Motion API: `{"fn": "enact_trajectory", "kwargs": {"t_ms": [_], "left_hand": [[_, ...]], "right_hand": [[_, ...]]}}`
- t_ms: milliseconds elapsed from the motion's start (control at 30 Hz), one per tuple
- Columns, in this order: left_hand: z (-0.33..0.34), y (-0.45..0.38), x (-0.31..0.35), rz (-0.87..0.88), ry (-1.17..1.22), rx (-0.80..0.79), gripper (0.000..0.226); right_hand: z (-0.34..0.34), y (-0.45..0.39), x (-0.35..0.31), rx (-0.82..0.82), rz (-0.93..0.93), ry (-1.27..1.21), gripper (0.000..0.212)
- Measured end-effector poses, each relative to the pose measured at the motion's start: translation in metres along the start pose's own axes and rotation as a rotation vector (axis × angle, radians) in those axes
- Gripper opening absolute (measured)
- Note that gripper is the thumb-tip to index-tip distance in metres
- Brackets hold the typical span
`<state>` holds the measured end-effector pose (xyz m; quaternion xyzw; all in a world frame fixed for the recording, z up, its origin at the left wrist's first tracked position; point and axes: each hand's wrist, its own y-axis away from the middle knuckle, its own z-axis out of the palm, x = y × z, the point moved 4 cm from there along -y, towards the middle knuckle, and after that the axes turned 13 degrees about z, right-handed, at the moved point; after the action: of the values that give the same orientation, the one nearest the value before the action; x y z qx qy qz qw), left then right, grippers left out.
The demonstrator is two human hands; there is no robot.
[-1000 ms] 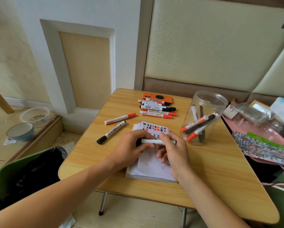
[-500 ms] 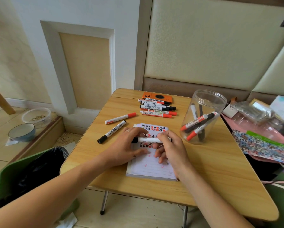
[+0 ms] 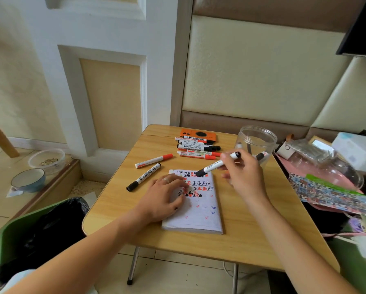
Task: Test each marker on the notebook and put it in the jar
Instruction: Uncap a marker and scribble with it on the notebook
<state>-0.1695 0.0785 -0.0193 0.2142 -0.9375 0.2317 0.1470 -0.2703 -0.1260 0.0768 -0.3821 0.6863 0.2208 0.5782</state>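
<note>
My right hand (image 3: 242, 174) holds a capped black marker (image 3: 215, 165) lifted above the top edge of the notebook (image 3: 201, 213), in front of the clear jar (image 3: 257, 143). The jar stands at the back right of the table and has markers inside. My left hand (image 3: 164, 197) lies flat on the notebook's left side, fingers spread. The page carries red and black test marks. A red marker (image 3: 154, 160) and a black marker (image 3: 145, 176) lie left of the notebook. Several more markers (image 3: 197, 147) lie in a row at the back.
An orange case (image 3: 198, 134) lies behind the marker row on the wooden table (image 3: 252, 225). Bags and clutter (image 3: 330, 172) crowd the right side. A green bin with a black liner (image 3: 40, 230) stands at the lower left, and bowls (image 3: 28, 179) sit on the floor.
Both hands were holding the marker over the notebook. Now my right hand has lifted it toward the jar, and my left hand has let go and rests on the page.
</note>
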Motion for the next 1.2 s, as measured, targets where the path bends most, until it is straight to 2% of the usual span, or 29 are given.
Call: {"fn": "enact_trajectory", "kwargs": {"t_ms": [67,133,233,333,400,467,567,633,767,933,1033,1133,1200], "left_hand": [[0.001,0.0,0.002,-0.005,-0.045,0.02,0.052],[0.002,0.0,0.005,0.011,-0.098,0.017,0.05],[0.001,0.003,0.009,0.014,-0.126,-0.015,0.047],[0.0,0.004,0.01,0.001,-0.128,-0.045,0.05],[0.0,0.004,0.01,-0.007,-0.132,-0.065,0.051],[0.001,0.003,0.009,-0.012,-0.135,-0.077,0.051],[0.0,0.003,0.009,-0.012,-0.135,-0.086,0.052],[0.0,0.003,0.01,-0.012,-0.127,-0.089,0.051],[0.0,0.003,0.009,-0.009,-0.126,-0.092,0.049],[-0.001,0.003,0.009,-0.001,-0.124,-0.083,0.047],[-0.002,0.003,0.01,-0.002,-0.118,-0.063,0.046],[-0.002,0.003,0.01,-0.004,-0.104,-0.056,0.045],[-0.002,0.004,0.009,-0.001,-0.097,-0.047,0.045]], "right_hand": [[-0.014,-0.001,-0.027,0.097,-0.226,0.123,0.009],[-0.029,0.0,-0.056,0.237,-0.47,0.262,0.018],[-0.051,-0.009,-0.086,0.444,-0.666,0.361,0.018],[-0.067,-0.026,-0.094,0.581,-0.653,0.397,0.017],[-0.071,-0.037,-0.09,0.58,-0.597,0.434,0.016],[-0.068,-0.048,-0.079,0.495,-0.491,0.494,0.013],[-0.056,-0.061,-0.057,0.277,-0.316,0.646,0.008],[-0.05,-0.064,-0.049,0.197,-0.276,0.779,0.01],[-0.041,-0.07,-0.046,0.114,-0.201,0.973,0.032],[-0.035,-0.068,-0.044,0.142,-0.151,1.124,0.039],[-0.032,-0.064,-0.048,0.203,-0.224,1.106,0.022],[-0.024,-0.046,-0.057,0.392,-0.483,0.963,0.012],[-0.007,-0.027,-0.06,0.386,-0.622,0.856,0.006]]}}
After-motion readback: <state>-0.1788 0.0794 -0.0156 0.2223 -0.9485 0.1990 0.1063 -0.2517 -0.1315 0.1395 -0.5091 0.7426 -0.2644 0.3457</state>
